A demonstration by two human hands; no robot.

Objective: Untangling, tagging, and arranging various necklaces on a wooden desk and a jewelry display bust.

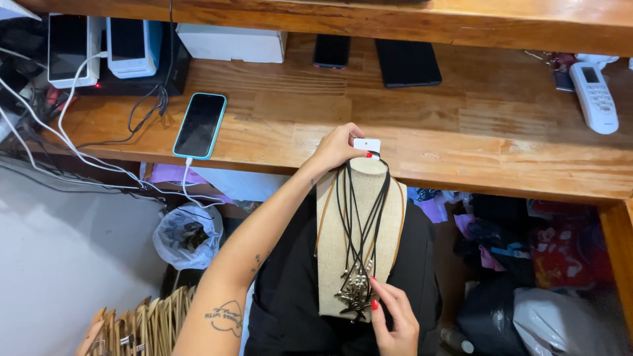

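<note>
Currently you are steadying a beige necklace bust (330, 264) on your lap, near the edge of the wooden counter (461, 132). Your left hand (339, 148) is pinching shut on the small white tag (366, 146) at the neck of the bust, where the black cords (359, 211) are looping over. Your right hand (394, 316) is closing its fingertips on the cluster of metal pendants (356, 293) hanging at the near end of the cords.

Risks you are facing from this position:

- Several cords are lying bunched together and crossing. Pulling one pendant sideways is likely to tighten a tangle rather than free it.
- The bust is resting on your lap, not on a firm surface. If either hand is releasing, it is liable to tip toward the clutter on the right.
- The tag is probably thin card. Tugging the cords against it risks tearing it.
- The blue-cased phone (200, 125) is lying at the counter edge on the left, with its white cable (188, 181) trailing down near your left arm. Snagging the cable could drag the phone off.
</note>
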